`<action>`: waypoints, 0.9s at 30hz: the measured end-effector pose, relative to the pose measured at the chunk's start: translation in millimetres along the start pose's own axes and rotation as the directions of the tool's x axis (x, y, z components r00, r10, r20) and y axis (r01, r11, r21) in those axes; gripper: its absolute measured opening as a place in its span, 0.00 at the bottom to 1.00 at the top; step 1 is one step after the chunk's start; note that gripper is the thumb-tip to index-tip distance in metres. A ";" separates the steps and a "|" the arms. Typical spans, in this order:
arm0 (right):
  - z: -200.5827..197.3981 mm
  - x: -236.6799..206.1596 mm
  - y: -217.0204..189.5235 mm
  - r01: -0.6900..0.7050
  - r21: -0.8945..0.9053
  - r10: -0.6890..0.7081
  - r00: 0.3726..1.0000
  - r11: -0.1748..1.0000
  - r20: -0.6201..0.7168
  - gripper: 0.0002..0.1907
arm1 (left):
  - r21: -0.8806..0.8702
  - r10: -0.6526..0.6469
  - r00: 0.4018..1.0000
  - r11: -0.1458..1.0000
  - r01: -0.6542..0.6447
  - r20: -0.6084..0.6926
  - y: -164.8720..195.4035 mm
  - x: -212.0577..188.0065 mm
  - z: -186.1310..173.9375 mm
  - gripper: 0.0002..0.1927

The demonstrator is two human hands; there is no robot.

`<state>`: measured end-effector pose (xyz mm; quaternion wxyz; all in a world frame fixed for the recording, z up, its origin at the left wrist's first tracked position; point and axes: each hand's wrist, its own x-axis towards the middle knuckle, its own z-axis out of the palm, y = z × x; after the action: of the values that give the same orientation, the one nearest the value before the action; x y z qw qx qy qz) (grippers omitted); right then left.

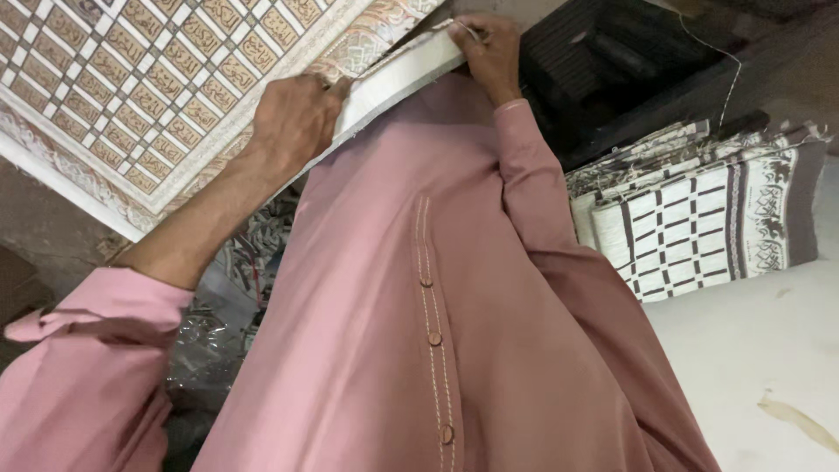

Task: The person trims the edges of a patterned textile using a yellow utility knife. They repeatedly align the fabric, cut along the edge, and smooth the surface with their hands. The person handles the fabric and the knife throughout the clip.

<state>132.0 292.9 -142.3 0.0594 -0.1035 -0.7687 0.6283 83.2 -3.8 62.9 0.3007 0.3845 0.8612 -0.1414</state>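
— While I look down past the pink tunic (pixel 437 306), what are the hands doing at the top of the frame?

— I see the left hand (pixel 293 122) clamped on the white border of the patterned woven rug (pixel 131 79), fingers curled over the edge just left of centre. The grip looks meant to keep that edge taut and turned up. The right hand (pixel 489 48), at top centre, has its fingertips pressed together on a thin thread or needle at the same border; I cannot tell which. A light thread (pixel 730 74) runs off toward the upper right.

— Where does the rug lie?

— It fills the upper left, its gold-and-cream grid of panels tilted, and the worked edge is drawn across the person's front so that both hands reach it.

— Any packages or labels?

— No labels that I can make out. At the right sits a stack of folded rugs (pixel 699 218), white with dark grid patterns, edges toward me. Crinkled clear plastic wrap (pixel 205 341) lies at lower left, beneath the forearm.
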 end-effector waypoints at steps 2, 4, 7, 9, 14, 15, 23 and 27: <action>-2.2 -9.2 4.9 -0.006 0.001 0.006 1.000 1.000 0.006 0.11 | -0.004 -0.035 0.993 0.999 0.035 0.108 -13.4 -35.6 13.3 0.21; -7.9 -16.7 10.5 0.043 -0.084 -0.044 0.999 0.996 -0.004 0.12 | -0.017 -0.042 0.996 0.999 0.043 0.082 -25.4 -55.7 25.9 0.23; -1.1 -32.1 16.1 -0.056 -0.260 0.056 0.998 0.964 -0.008 0.14 | -0.072 -0.004 0.994 0.997 -0.004 -0.113 -37.7 -82.4 42.9 0.26; 21.0 -47.1 13.6 -0.085 -0.504 0.079 0.996 0.859 -0.033 0.17 | -0.127 0.044 0.968 0.989 -0.077 -0.246 -47.6 -97.0 49.2 0.22; 150.0 -90.0 -26.9 0.217 -0.627 -0.119 0.974 0.749 0.195 0.34 | -0.425 -0.105 0.908 0.901 -0.086 -0.405 -80.7 -134.5 53.4 0.26; 182.3 -100.3 -39.9 0.048 -0.338 0.016 0.983 0.940 0.183 0.30 | -0.468 -0.143 0.890 0.879 -0.086 -0.433 -86.6 -141.1 55.2 0.24; 216.7 -107.9 -65.3 -0.290 0.241 0.261 0.954 0.926 0.145 0.14 | -0.474 -0.133 0.872 0.872 -0.124 -0.471 -85.3 -164.7 94.9 0.24; 183.4 -110.2 -60.5 -0.028 0.157 0.005 0.989 0.987 0.145 0.15 | -0.390 -0.034 0.818 0.890 -0.237 -0.574 -66.0 -144.8 102.6 0.27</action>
<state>193.4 80.8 -116.1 0.0063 -0.0593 -0.7177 0.6938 151.7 -179.9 74.6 0.1187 0.3764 0.8976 0.1964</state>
